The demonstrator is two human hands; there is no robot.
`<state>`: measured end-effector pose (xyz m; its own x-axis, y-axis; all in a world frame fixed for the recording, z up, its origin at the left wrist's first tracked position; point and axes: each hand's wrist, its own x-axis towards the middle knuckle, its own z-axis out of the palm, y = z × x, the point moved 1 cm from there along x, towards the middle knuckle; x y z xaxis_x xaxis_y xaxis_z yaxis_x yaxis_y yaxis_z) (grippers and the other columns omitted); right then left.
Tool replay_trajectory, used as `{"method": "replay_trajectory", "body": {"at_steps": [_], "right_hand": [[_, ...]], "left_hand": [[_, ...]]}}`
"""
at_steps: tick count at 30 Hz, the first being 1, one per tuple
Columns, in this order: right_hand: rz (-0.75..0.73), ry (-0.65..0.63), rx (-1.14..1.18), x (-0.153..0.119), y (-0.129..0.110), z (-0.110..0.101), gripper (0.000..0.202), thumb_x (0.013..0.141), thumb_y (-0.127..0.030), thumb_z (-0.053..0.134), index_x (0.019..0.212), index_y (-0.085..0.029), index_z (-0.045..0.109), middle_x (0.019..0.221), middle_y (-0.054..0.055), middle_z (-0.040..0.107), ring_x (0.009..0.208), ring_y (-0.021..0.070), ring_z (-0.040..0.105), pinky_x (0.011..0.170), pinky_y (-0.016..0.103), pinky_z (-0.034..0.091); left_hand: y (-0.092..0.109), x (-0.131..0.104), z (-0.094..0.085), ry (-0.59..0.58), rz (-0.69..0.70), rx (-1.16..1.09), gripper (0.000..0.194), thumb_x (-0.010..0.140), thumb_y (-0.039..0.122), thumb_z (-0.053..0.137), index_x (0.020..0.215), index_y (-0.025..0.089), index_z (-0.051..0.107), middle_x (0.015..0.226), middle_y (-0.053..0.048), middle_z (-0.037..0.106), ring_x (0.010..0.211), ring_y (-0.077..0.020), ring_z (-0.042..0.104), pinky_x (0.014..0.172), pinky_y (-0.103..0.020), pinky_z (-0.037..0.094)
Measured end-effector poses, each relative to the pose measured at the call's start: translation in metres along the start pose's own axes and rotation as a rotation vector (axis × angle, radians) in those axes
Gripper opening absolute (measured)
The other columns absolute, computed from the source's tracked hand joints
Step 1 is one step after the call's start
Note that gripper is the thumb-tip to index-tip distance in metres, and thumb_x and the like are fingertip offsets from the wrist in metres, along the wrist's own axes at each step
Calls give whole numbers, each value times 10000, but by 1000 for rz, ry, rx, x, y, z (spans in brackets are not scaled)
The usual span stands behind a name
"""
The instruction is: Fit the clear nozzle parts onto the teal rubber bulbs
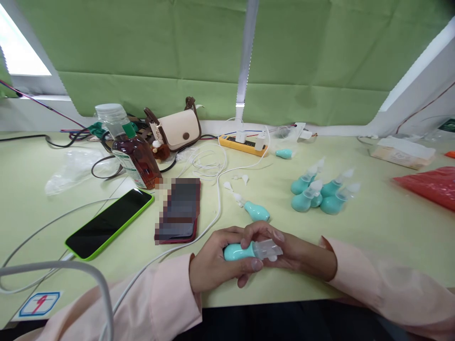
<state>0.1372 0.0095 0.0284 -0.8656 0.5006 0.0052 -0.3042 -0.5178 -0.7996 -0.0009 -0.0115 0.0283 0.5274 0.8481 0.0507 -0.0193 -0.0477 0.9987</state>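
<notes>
A teal bulb with a clear nozzle [239, 252] lies across my left hand [216, 260], whose fingers and thumb are wrapped round it near the table's front edge. My right hand [273, 241] curls over the bulb from the right, its fingers touching the neck and the clear part. Just behind my hands, another teal bulb [256, 211] lies on its side, its clear tip pointing back left. Small white caps [245, 179] lie beyond it. To the right, several teal bulbs with clear nozzles [316, 194] stand close together.
A green-edged phone [110, 225] and a red-cased phone [179, 210] lie at left, with white cables around them. Behind are a bottle [137, 158], a cream bag [179, 130] and a yellow power strip [245, 145]. A tissue pack [401, 152] and red plastic [432, 187] lie right.
</notes>
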Motion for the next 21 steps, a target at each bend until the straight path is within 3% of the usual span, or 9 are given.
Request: {"method": "replay_trajectory", "body": {"at_steps": [8,12,14,15,18,20,21], "right_hand": [[-5,75,-33,0,7,-1,336,644,-455,586,748,-138,546,1000,69,527,683,149,587,626,372,491],[-10,-26,-226,1,-6,-3,601,584,-598,538,992,-157,514,1099,118,480,808,191,560,674,391,479],[-82,-34,-487,0,-24,-7,791,523,-664,519,1136,-173,428,1211,143,389,939,238,514,740,397,454],[-162,20,-669,0,-35,-10,829,498,-666,535,1163,-188,407,1255,135,343,1004,255,473,782,398,432],[-426,402,-1325,-3,-62,-24,583,599,-531,585,1087,-228,485,1263,75,361,1078,237,412,858,378,379],[-351,579,-1659,-3,-68,-33,440,663,-459,563,1029,-216,529,1122,72,505,976,221,489,814,372,399],[-256,599,-1772,-3,-67,-37,424,670,-448,556,1018,-205,539,1041,74,555,916,219,518,778,369,410]], "left_hand": [[3,1,2,21,-5,25,156,629,257,624,634,100,628,788,-62,531,571,-113,516,474,-202,412],[2,2,-1,30,-24,-57,202,610,256,644,760,122,630,733,-39,570,487,-76,472,476,-206,402],[1,1,-4,85,-72,-113,252,598,253,654,813,125,618,622,-13,553,454,-67,444,454,-200,387],[0,1,-5,120,-94,-145,268,601,254,651,831,123,611,574,-1,533,443,-67,434,437,-197,376],[-1,-1,-7,190,-127,-221,259,628,250,620,847,113,594,501,15,488,431,-74,420,405,-195,351],[-2,-1,-7,228,-144,-233,191,634,227,602,783,109,591,482,16,481,417,-74,415,394,-196,337],[-3,-1,-8,250,-155,-233,157,632,213,595,749,109,586,470,17,478,406,-73,413,389,-195,329]]}}
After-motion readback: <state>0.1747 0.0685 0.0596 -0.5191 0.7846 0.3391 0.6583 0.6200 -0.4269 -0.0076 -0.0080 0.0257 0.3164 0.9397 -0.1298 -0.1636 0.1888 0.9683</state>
